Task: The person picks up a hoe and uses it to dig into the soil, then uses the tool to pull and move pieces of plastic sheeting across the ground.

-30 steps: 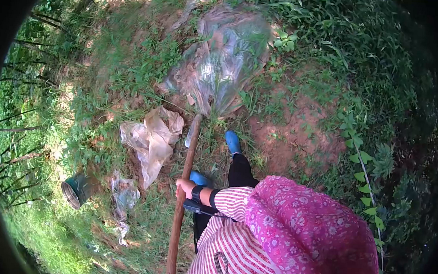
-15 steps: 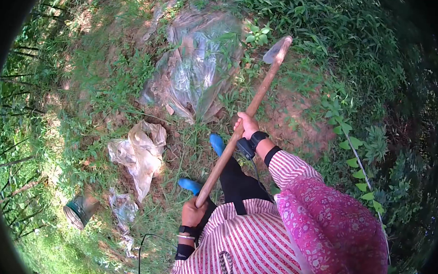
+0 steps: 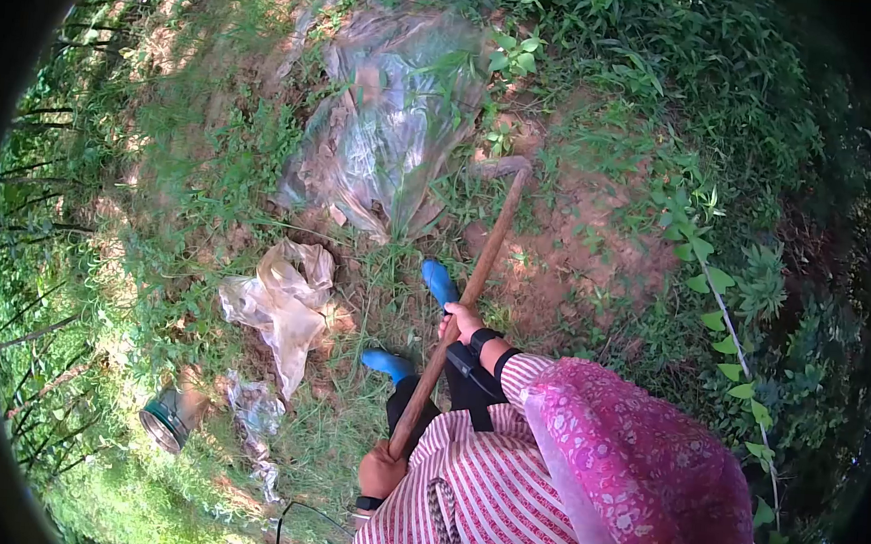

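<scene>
Both of my hands are closed round the long wooden handle of a hoe (image 3: 489, 250). My left hand (image 3: 381, 471) grips the butt end, low beside my striped shirt. Further up the handle, my right hand (image 3: 462, 324) wraps it near the level of my feet. The grey hoe blade (image 3: 502, 167) is at the far end, over the grassy soil at the edge of a bare brown patch (image 3: 597, 247). My blue shoes (image 3: 386, 364) stand to the left of the handle.
A large clear plastic sheet (image 3: 395, 120) lies ahead on the grass. Nearer left are a crumpled whitish sheet (image 3: 282, 308), a smaller plastic scrap (image 3: 255, 411) and a green-rimmed container (image 3: 169, 420) on its side. A leafy vine (image 3: 726, 330) runs along the right; dense plants surround the spot.
The hoe head has swung down and toward me, from above the plants to the soil's edge. Both hands have lowered toward my body, still round the handle.
</scene>
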{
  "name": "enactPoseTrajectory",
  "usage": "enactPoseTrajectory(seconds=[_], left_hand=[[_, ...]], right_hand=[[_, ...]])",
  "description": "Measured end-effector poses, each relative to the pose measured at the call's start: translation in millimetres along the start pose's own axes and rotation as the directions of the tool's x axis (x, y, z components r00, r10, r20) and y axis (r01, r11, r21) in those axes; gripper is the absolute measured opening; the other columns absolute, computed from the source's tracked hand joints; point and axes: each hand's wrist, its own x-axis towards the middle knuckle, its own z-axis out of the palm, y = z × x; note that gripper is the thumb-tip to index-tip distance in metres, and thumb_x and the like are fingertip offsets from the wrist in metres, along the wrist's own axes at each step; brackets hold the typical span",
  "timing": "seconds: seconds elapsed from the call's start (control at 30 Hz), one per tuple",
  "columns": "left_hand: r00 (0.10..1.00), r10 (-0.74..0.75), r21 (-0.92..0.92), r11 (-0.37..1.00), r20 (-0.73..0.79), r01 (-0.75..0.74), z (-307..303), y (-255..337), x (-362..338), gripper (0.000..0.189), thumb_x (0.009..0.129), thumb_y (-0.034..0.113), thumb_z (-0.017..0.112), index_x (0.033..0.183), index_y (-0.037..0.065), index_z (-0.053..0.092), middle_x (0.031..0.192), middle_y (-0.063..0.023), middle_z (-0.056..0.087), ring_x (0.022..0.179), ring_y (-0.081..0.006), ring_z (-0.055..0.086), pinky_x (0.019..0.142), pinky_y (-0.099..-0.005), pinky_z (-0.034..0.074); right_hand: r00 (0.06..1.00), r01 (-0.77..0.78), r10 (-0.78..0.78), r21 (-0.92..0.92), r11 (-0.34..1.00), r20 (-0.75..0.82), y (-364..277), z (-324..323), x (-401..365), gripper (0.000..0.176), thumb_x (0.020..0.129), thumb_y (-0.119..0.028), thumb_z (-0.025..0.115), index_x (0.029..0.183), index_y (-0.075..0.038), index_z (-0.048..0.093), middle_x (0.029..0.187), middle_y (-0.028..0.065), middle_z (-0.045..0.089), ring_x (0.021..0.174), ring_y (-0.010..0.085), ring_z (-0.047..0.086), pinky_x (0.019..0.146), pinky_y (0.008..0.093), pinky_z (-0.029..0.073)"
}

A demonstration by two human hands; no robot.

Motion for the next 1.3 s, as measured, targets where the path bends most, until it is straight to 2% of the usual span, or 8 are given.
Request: enactPoseTrajectory(seconds=[0.13,0.2,0.53,0.67,0.8,0.9,1.03,1.3], left_hand=[[0.977,-0.038,0.180,0.981,-0.211,0.077,-29.8,9.2,-21.9,0.022,0.062,0.025,0.061,0.064,0.005,0.053,0.057,-0.0171,0.054,0.055,-0.0337,0.055,0.050,-0.0401,0.043],[0.941,0.076,0.119,0.992,-0.329,-0.038,-31.2,-3.9,-7.7,0.026,0.061,0.029,0.063,0.060,0.005,0.054,0.055,-0.0154,0.054,0.053,-0.0319,0.055,0.049,-0.0383,0.044],[0.927,0.340,-0.224,0.902,-0.155,-0.369,-8.5,90.6,66.8,0.033,0.067,0.034,0.062,0.074,0.002,0.056,0.058,-0.0180,0.054,0.056,-0.0315,0.056,0.050,-0.0361,0.042],[0.938,0.341,-0.252,0.903,-0.067,-0.347,0.9,90.0,93.7,0.039,0.070,0.037,0.060,0.078,0.000,0.056,0.064,-0.0201,0.055,0.062,-0.0322,0.056,0.054,-0.0355,0.043],[0.980,0.191,-0.356,0.920,0.047,-0.162,31.7,6.0,72.6,0.043,0.071,0.040,0.057,0.076,-0.002,0.056,0.063,-0.0200,0.055,0.059,-0.0314,0.055,0.055,-0.0367,0.042],[0.995,0.076,-0.369,0.928,0.061,-0.048,13.3,-41.1,22.9,0.041,0.069,0.038,0.060,0.074,-0.003,0.056,0.058,-0.0184,0.053,0.054,-0.0281,0.053,0.051,-0.0345,0.041],[0.998,-0.020,-0.444,0.895,0.062,0.046,-31.6,-38.8,-33.4,0.034,0.068,0.029,0.063,0.074,-0.005,0.056,0.054,-0.0102,0.052,0.049,-0.0124,0.045,0.046,-0.0287,0.038],[0.990,0.139,-0.510,0.853,0.019,-0.110,7.4,-76.4,3.3,0.025,0.067,0.024,0.062,0.069,0.000,0.058,0.053,-0.0103,0.054,0.048,-0.0134,0.050,0.046,-0.0295,0.040]], right_hand=[[0.998,-0.016,0.016,0.010,1.000,-0.054,32.3,8.2,-6.8,0.020,0.073,-0.019,0.055,0.066,-0.007,0.041,0.052,0.0062,0.041,0.047,0.0219,0.047,0.046,0.0385,0.043],[0.997,-0.050,0.051,0.034,0.998,-0.051,21.6,15.9,-7.3,0.020,0.073,-0.020,0.055,0.066,-0.007,0.041,0.052,0.0061,0.040,0.047,0.0218,0.046,0.045,0.0384,0.042],[0.941,0.339,-0.339,0.010,0.941,-0.014,-144.1,12.3,-48.5,0.023,0.072,-0.023,0.061,0.065,-0.011,0.041,0.055,0.0018,0.043,0.048,0.0156,0.046,0.045,0.0308,0.043],[0.873,0.487,-0.487,-0.075,0.870,0.012,-125.8,17.4,-35.1,0.023,0.071,-0.020,0.062,0.067,-0.008,0.043,0.054,0.0036,0.046,0.046,0.0169,0.048,0.044,0.0320,0.043],[0.898,0.384,-0.423,-0.254,0.888,-0.122,-30.6,26.9,-21.8,0.018,0.070,-0.013,0.055,0.061,-0.004,0.043,0.050,0.0061,0.045,0.040,0.0188,0.049,0.036,0.0332,0.041],[0.906,0.369,-0.393,-0.162,0.915,-0.156,37.9,28.9,-27.7,0.015,0.068,-0.011,0.057,0.062,-0.004,0.045,0.049,0.0056,0.045,0.037,0.0189,0.046,0.034,0.0336,0.040],[0.999,0.014,-0.015,-0.034,0.999,-0.029,67.3,37.0,-39.0,0.016,0.070,-0.012,0.056,0.064,-0.005,0.043,0.054,0.0066,0.044,0.044,0.0221,0.047,0.041,0.0382,0.041],[0.988,0.114,-0.114,-0.003,0.993,-0.104,47.9,32.7,-35.5,0.020,0.070,-0.019,0.056,0.066,-0.006,0.041,0.053,0.0056,0.040,0.042,0.0211,0.045,0.041,0.0375,0.041]])
